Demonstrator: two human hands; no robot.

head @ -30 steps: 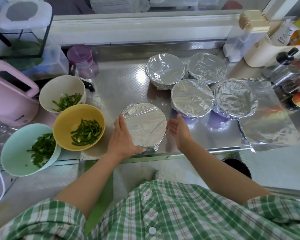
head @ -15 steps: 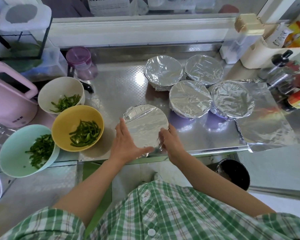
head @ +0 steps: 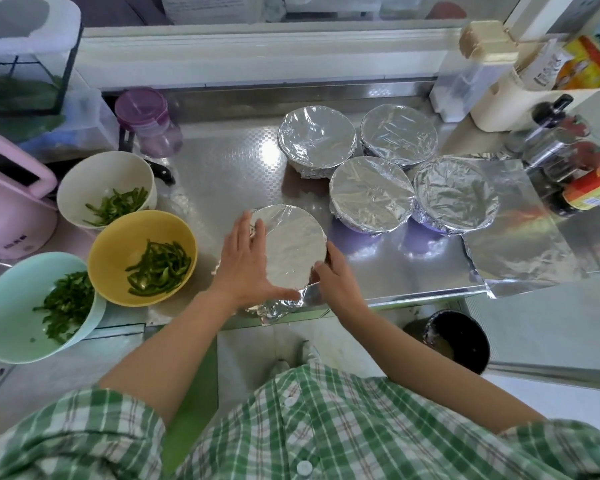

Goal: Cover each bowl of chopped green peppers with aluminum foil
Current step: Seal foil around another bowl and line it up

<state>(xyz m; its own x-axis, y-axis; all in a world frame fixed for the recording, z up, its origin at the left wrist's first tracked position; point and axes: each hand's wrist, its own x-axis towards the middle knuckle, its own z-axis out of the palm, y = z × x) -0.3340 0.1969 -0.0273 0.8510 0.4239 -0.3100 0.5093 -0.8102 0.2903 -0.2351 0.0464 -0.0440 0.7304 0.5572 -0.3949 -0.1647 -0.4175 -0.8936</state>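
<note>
Shifted since a second ago from hovering open beside the front bowl [head: 295, 244] to its 4 o'clock rim: right hand [head: 335, 277], fingers curled, pinching the foil [head: 274, 310] down over the edge. Lying flat on the foil top from 9 o'clock, fingers spread, thumb along the near rim, gripping nothing: left hand [head: 245, 263]. Sitting at 6 o'clock on the counter [head: 222, 161], that bowl, with four wrapped bowls [head: 371, 195] at its 1 o'clock, three open bowls of green peppers [head: 142, 254] at 9 and a spare foil sheet [head: 520, 237] at 3.
</note>
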